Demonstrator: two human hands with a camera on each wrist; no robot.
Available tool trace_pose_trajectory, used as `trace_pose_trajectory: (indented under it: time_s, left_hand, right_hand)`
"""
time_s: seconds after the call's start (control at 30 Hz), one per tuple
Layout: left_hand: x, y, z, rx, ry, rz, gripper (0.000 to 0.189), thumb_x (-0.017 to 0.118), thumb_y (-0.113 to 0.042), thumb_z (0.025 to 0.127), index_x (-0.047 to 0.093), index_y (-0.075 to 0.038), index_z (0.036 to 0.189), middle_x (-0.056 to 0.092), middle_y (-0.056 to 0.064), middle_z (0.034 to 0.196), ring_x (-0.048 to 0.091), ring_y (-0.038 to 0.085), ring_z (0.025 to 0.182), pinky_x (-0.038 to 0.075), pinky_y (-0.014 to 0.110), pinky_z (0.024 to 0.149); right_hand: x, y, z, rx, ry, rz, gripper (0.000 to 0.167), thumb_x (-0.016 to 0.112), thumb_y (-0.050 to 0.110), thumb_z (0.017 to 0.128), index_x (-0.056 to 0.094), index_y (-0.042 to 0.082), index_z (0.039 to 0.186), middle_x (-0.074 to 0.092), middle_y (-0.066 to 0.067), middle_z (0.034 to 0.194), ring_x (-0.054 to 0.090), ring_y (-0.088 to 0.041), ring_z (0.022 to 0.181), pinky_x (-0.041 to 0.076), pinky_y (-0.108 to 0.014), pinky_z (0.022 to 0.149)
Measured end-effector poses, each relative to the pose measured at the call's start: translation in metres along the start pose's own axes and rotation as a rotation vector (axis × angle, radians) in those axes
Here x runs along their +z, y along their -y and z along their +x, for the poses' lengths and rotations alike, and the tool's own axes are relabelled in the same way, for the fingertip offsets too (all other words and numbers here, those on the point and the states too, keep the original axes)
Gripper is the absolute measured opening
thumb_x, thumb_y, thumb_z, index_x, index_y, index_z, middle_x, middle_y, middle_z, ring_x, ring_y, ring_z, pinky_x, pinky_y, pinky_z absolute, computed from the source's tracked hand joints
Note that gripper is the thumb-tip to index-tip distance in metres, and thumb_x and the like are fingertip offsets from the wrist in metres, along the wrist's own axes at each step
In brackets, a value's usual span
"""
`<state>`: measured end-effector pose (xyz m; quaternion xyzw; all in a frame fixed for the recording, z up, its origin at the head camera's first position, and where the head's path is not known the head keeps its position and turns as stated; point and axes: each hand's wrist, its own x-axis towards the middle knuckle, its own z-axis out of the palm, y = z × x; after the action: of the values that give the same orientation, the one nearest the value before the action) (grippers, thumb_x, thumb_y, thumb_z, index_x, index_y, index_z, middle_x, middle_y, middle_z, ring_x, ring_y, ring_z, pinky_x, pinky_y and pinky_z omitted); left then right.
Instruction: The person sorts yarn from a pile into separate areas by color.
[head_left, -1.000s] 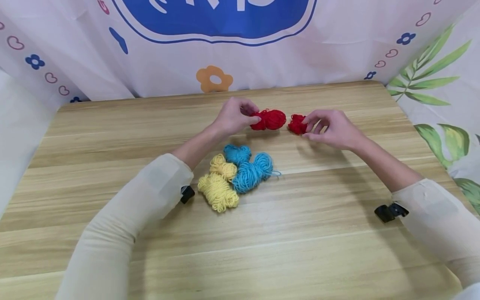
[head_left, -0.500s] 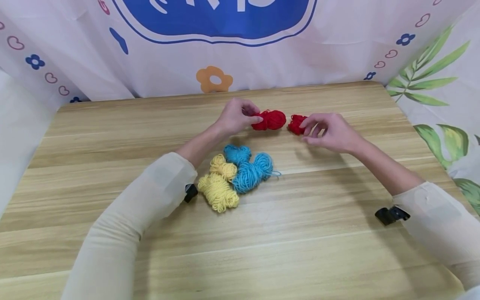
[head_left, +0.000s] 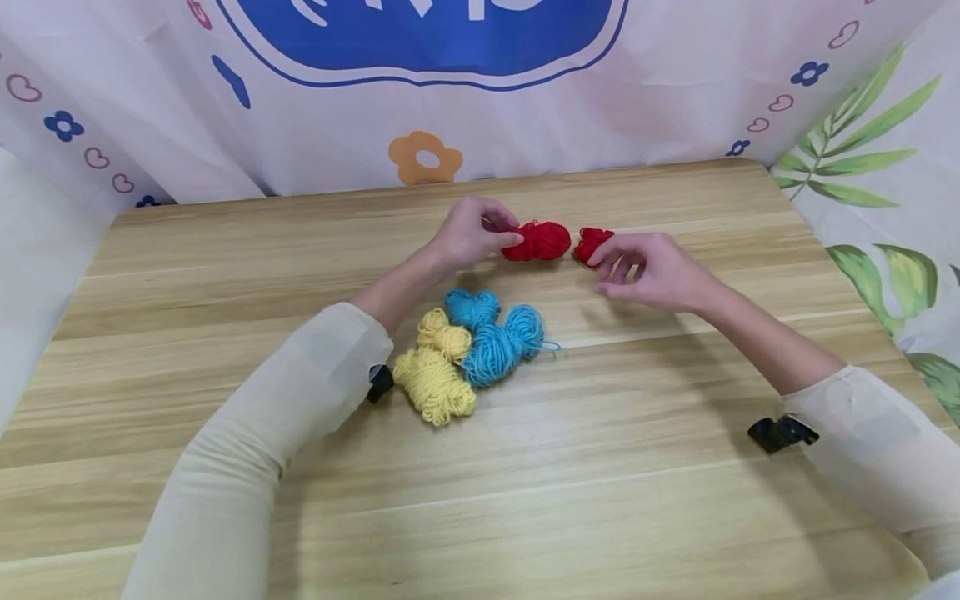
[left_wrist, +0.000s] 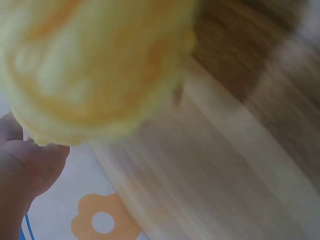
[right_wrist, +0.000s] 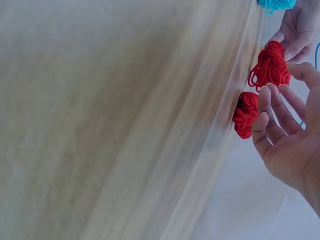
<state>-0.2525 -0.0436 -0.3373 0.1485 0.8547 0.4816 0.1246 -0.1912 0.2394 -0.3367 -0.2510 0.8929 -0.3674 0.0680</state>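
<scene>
In the head view my left hand (head_left: pixel 468 235) pinches one end of the larger red yarn skein (head_left: pixel 547 241), thumb in front and fingers behind. Its other end points right, toward a smaller red yarn skein (head_left: pixel 592 244) on the tabletop. My right hand (head_left: pixel 651 273) is beside that smaller skein, its fingertips overlapping the skein's near side. The right wrist view shows the right hand's fingers (right_wrist: pixel 270 112) loosely bent, with the thumb held apart and nothing gripped. There the larger red skein (right_wrist: pixel 272 67) sits between both hands. My left hand (left_wrist: pixel 35 162) is mostly cut off in its wrist view.
Nearer the person, a larger yellow skein (head_left: pixel 435 387), a small yellow skein (head_left: pixel 444 336), a small blue skein (head_left: pixel 472 307) and a larger blue skein (head_left: pixel 498 350) lie bunched together. A printed cloth (head_left: pixel 540 125) hangs behind the wooden table (head_left: pixel 600 500). Blurred yellow yarn (left_wrist: pixel 95 70) fills the left wrist view's upper left.
My right hand has drawn slightly left and nearer the person, its fingers easing along the smaller red skein. The left hand stays on the larger red skein. The head view has shifted slightly.
</scene>
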Motion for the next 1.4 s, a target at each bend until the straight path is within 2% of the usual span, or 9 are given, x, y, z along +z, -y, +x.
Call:
trace_pose_trajectory:
  time_s: [0.3,0.67,0.97,1.17,1.4]
  left_hand:
    - [-0.001,0.004,0.001,-0.016,0.016,0.005,0.022,0.074,-0.011,0.097,0.073,-0.001,0.117,0.070,0.013,0.115,0.062,0.026,0.106,0.055,0.031,0.089]
    - [0.001,0.006,0.002,0.008,0.028,-0.015,0.021,0.073,-0.010,0.097,0.073,0.002,0.114,0.070,0.015,0.113,0.062,0.027,0.103,0.054,0.030,0.086]
    - [0.006,0.002,0.004,-0.009,0.030,-0.018,0.022,0.074,-0.012,0.098,0.074,0.000,0.116,0.071,0.013,0.115,0.062,0.026,0.104,0.055,0.030,0.085]
    - [0.009,0.001,0.006,-0.019,0.017,-0.025,0.022,0.074,-0.013,0.098,0.074,0.000,0.116,0.070,0.013,0.114,0.062,0.025,0.104,0.056,0.030,0.085]
    - [0.012,0.001,0.008,-0.002,0.015,-0.019,0.022,0.073,-0.013,0.098,0.073,0.001,0.115,0.071,0.014,0.113,0.063,0.025,0.103,0.055,0.030,0.085]
  right_hand:
    - [0.008,-0.001,0.003,-0.080,0.051,0.020,0.029,0.082,0.002,0.085,0.071,-0.003,0.111,0.072,-0.009,0.092,0.067,-0.019,0.079,0.056,-0.023,0.069]
    - [0.013,0.003,0.004,-0.111,0.085,0.056,0.029,0.083,0.002,0.085,0.073,-0.001,0.112,0.073,-0.007,0.093,0.068,-0.019,0.078,0.058,-0.025,0.068]
    - [0.016,0.006,0.003,-0.147,0.087,0.048,0.029,0.083,0.002,0.085,0.072,-0.002,0.111,0.072,-0.010,0.094,0.069,-0.019,0.078,0.058,-0.026,0.068]
    - [0.016,0.009,0.003,-0.148,0.090,0.043,0.028,0.083,0.002,0.085,0.073,-0.002,0.110,0.072,-0.012,0.093,0.070,-0.018,0.078,0.058,-0.025,0.068]
    - [0.018,0.012,0.004,-0.141,0.101,0.039,0.027,0.083,0.003,0.085,0.073,-0.001,0.110,0.072,-0.012,0.094,0.070,-0.018,0.078,0.059,-0.028,0.069]
